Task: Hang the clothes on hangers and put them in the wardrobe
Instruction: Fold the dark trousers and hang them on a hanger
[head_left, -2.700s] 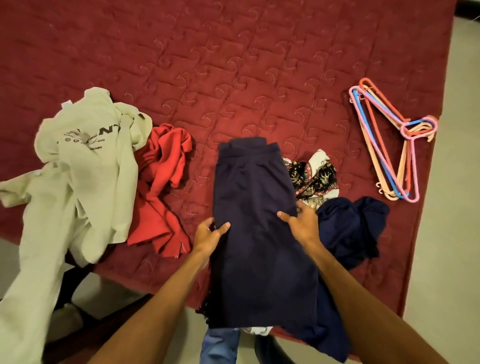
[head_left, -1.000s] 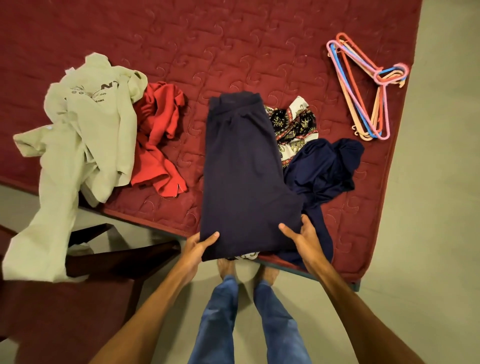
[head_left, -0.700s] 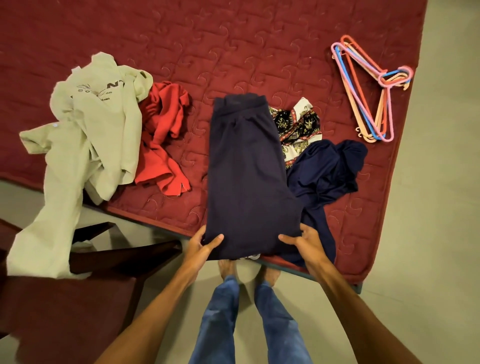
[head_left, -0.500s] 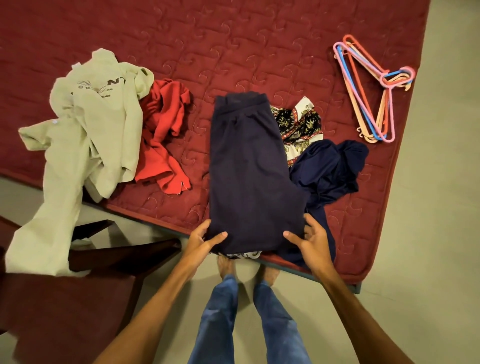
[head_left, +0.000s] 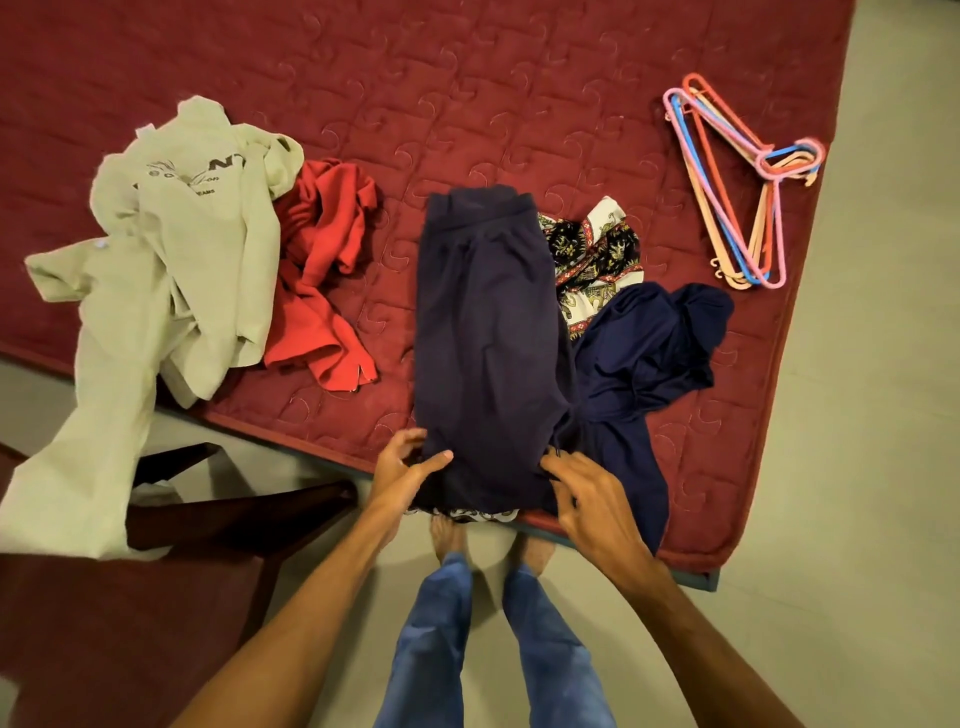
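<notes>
1. Navy folded garment (head_left: 488, 338) lies flat on the maroon quilted bed (head_left: 467, 78), its lower end at the near edge; we judge the task barely begun.
2. Our left hand (head_left: 410, 467) pinches its lower left corner, thumb on top; our right hand (head_left: 587, 493) rests spread-fingered at the lower right corner.
3. Bundled coloured plastic hangers (head_left: 737, 182) lie well apart, all bare.
4. Beige sweatshirt (head_left: 182, 249), red top (head_left: 322, 260), patterned cloth (head_left: 592, 254) and crumpled dark blue garment (head_left: 644, 353) wait; we see no wardrobe.

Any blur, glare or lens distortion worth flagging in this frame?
Head view: fingers of the left hand and right hand are slightly motion-smeared; the trousers are a low-detail dark mass in warm, dim light; the bed shows slightly bowed edges from the wide lens; no glare; the hangers are sharp.
</notes>
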